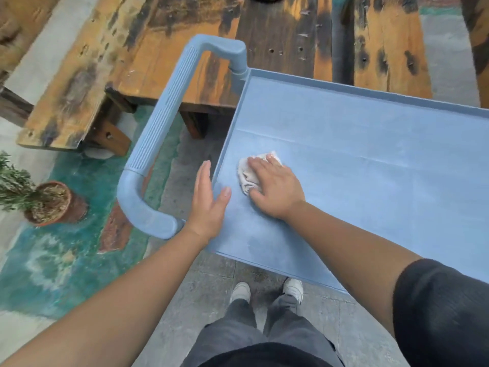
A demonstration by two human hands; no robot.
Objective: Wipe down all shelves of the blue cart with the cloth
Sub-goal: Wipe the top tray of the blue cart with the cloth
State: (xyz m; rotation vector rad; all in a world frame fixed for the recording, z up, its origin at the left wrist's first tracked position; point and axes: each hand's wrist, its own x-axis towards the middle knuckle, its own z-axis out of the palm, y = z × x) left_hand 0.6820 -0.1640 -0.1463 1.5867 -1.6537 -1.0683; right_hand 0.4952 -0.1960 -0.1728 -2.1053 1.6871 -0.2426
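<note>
The blue cart's top shelf (357,144) fills the right half of the head view, with its ribbed handle (169,112) curving off the left end. A crumpled white cloth (247,173) lies on the shelf near its left rim. My right hand (275,189) presses flat on the cloth, covering most of it. My left hand (209,205) rests on the shelf's left rim with fingers straight and apart, holding nothing. Lower shelves are hidden under the top one.
Weathered wooden benches (148,56) stand just beyond the cart's far and left sides. A terracotta pot with a plant (53,202) sits on the painted floor at left. My feet (267,291) stand on grey paving at the cart's near edge.
</note>
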